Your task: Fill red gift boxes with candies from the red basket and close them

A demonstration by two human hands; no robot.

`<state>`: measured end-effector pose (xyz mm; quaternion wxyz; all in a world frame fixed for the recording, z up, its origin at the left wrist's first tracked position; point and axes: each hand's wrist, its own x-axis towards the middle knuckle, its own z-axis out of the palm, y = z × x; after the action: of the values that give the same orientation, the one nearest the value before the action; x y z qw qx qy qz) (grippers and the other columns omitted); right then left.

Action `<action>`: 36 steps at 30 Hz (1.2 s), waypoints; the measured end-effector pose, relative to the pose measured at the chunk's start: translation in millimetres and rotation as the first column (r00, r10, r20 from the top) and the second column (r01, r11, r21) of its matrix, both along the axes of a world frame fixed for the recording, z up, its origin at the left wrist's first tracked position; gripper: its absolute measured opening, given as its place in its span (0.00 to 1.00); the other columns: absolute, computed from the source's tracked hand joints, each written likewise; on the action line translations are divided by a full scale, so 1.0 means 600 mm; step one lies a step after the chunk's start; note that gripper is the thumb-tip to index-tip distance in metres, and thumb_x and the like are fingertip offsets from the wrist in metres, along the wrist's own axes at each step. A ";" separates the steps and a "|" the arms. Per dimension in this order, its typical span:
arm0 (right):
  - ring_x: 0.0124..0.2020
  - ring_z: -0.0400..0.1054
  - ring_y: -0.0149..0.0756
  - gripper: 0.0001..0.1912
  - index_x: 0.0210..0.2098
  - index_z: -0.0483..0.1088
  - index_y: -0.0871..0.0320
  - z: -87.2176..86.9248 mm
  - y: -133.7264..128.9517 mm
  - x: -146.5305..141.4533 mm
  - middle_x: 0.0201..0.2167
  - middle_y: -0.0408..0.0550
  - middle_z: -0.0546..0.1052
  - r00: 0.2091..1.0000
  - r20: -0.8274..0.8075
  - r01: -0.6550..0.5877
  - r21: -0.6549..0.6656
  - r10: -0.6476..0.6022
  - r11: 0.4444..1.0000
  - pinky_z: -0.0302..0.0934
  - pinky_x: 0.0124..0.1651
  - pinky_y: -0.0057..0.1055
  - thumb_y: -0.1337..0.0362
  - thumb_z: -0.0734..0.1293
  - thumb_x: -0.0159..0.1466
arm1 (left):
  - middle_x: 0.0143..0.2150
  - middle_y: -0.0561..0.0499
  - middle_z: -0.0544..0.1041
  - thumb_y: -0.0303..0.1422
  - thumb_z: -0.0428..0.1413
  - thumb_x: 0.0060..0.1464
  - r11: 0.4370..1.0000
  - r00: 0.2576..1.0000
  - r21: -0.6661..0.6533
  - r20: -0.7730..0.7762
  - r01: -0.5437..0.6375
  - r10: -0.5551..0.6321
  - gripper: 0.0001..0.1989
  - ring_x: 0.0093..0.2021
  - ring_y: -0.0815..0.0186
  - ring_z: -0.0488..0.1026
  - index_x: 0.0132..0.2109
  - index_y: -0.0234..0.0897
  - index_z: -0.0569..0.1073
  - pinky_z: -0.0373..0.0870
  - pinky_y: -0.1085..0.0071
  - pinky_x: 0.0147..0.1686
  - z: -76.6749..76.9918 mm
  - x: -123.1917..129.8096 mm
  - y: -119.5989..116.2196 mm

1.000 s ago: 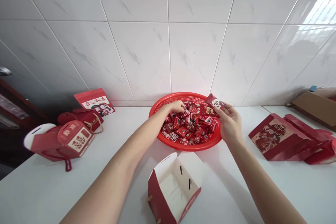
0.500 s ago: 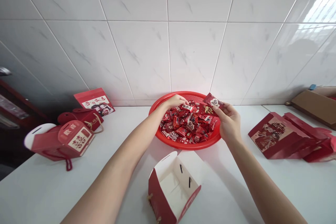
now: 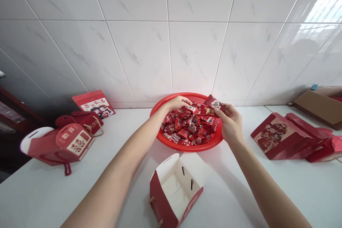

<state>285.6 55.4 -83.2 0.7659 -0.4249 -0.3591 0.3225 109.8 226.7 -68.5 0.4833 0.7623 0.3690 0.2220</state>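
A red plastic basket [image 3: 184, 147] with a perforated wall holds a heap of red wrapped candies [image 3: 184, 124]. Over its far left side, my left hand [image 3: 177, 103] has its fingers curled down on a wrapped candy [image 3: 190, 109] with a white label; the thumb is hidden. At the basket's right rim, my right hand [image 3: 232, 121] pinches a dark red packet [image 3: 213, 102] between thumb and fingers. A red packet with a nut picture [image 3: 208, 111] lies just below it. In front of the basket stands an open red box [image 3: 177, 188], white and bare inside, with its lid flaps folded back.
Red gift boxes [image 3: 69, 142] with cord handles stand at the left, before a printed red card box [image 3: 94, 105]. More red boxes [image 3: 283, 137] stand at the right. Behind them is a brown cardboard box [image 3: 317, 107]. A tiled wall [image 3: 197, 57] closes off the white counter [image 3: 128, 199].
The view has shifted slightly, so everything sits a little further left. Both hands stay at the basket, the right one still pinching the dark red packet.
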 end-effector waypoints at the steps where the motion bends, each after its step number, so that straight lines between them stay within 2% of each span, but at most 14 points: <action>1: 0.38 0.78 0.42 0.21 0.33 0.77 0.55 0.001 -0.001 0.000 0.34 0.47 0.84 1.000 -0.001 -0.001 -0.002 0.001 1.000 0.72 0.46 0.43 0.54 0.83 0.45 | 0.35 0.51 0.82 0.26 0.62 0.42 1.000 1.000 -0.003 0.002 0.002 -0.002 0.09 0.32 0.68 0.74 0.34 0.37 0.81 0.69 0.71 0.36 0.000 0.000 0.000; 5: 0.38 0.78 0.44 0.21 0.33 0.77 0.55 0.002 -0.001 0.000 0.35 0.48 0.84 1.000 0.022 -0.006 -0.013 0.006 1.000 0.73 0.46 0.44 0.54 0.82 0.46 | 0.31 0.53 0.80 0.27 0.65 0.42 1.000 1.000 -0.018 0.009 0.015 -0.015 0.10 0.28 0.69 0.72 0.36 0.36 0.82 0.67 0.71 0.32 0.002 -0.002 -0.003; 7: 0.38 0.78 0.44 0.21 0.34 0.78 0.55 0.001 -0.001 0.001 0.35 0.48 0.84 0.999 0.031 -0.011 -0.017 0.012 1.000 0.73 0.47 0.44 0.53 0.82 0.46 | 0.32 0.52 0.81 0.26 0.65 0.41 1.000 1.000 -0.018 0.024 0.016 -0.016 0.11 0.28 0.69 0.72 0.37 0.35 0.82 0.67 0.71 0.31 0.003 -0.003 -0.003; 14: 0.38 0.79 0.47 0.21 0.34 0.79 0.55 -0.002 0.001 0.003 0.35 0.49 0.85 0.999 0.027 -0.034 -0.023 0.035 0.999 0.73 0.46 0.46 0.54 0.83 0.45 | 0.38 0.49 0.82 0.25 0.67 0.42 0.999 0.987 0.019 0.161 -0.029 0.026 0.12 0.37 0.66 0.76 0.38 0.33 0.80 0.71 0.66 0.45 0.008 -0.002 -0.001; 17: 0.37 0.79 0.46 0.20 0.33 0.79 0.55 0.001 -0.001 0.003 0.33 0.48 0.84 0.997 0.029 -0.071 -0.040 0.072 0.997 0.74 0.45 0.45 0.55 0.83 0.44 | 0.38 0.48 0.82 0.25 0.66 0.43 0.999 0.974 0.029 0.223 -0.038 0.030 0.11 0.38 0.65 0.77 0.38 0.32 0.80 0.72 0.65 0.46 0.016 0.000 -0.008; 23: 0.34 0.78 0.43 0.20 0.31 0.78 0.55 0.005 -0.004 0.001 0.32 0.46 0.84 0.992 -0.003 -0.126 -0.048 0.126 0.991 0.74 0.41 0.41 0.54 0.83 0.43 | 0.41 0.46 0.83 0.31 0.65 0.47 0.994 0.926 0.085 0.376 -0.069 0.032 0.16 0.39 0.64 0.78 0.44 0.32 0.79 0.74 0.64 0.46 0.046 -0.004 -0.045; 28: 0.33 0.77 0.40 0.21 0.31 0.78 0.54 0.012 -0.004 0.006 0.32 0.45 0.83 0.982 -0.030 -0.188 -0.027 0.188 0.982 0.74 0.38 0.38 0.55 0.84 0.42 | 0.41 0.46 0.83 0.35 0.67 0.44 0.976 0.890 0.177 0.455 -0.123 0.030 0.16 0.41 0.62 0.78 0.41 0.32 0.79 0.74 0.64 0.46 0.051 -0.018 -0.090; 33: 0.32 0.76 0.36 0.22 0.26 0.75 0.53 0.017 -0.003 0.012 0.29 0.42 0.81 0.979 -0.078 -0.190 -0.053 0.186 0.980 0.74 0.36 0.35 0.55 0.85 0.37 | 0.44 0.45 0.83 0.34 0.64 0.47 0.970 0.904 0.173 0.418 -0.172 0.086 0.12 0.44 0.60 0.79 0.40 0.34 0.80 0.74 0.63 0.49 0.035 -0.037 -0.112; 36: 0.33 0.76 0.37 0.22 0.28 0.76 0.53 0.016 -0.003 0.010 0.30 0.43 0.82 0.980 -0.035 -0.200 -0.073 0.198 0.977 0.73 0.37 0.34 0.54 0.85 0.39 | 0.45 0.47 0.83 0.29 0.59 0.51 0.940 0.951 0.228 0.237 -0.255 0.200 0.09 0.46 0.61 0.79 0.41 0.36 0.80 0.74 0.66 0.49 0.028 -0.044 -0.115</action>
<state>291.9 53.7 -73.7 0.7178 -0.4112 -0.3768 0.4167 83.5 157.9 -51.5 0.3881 0.7423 0.3702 0.4015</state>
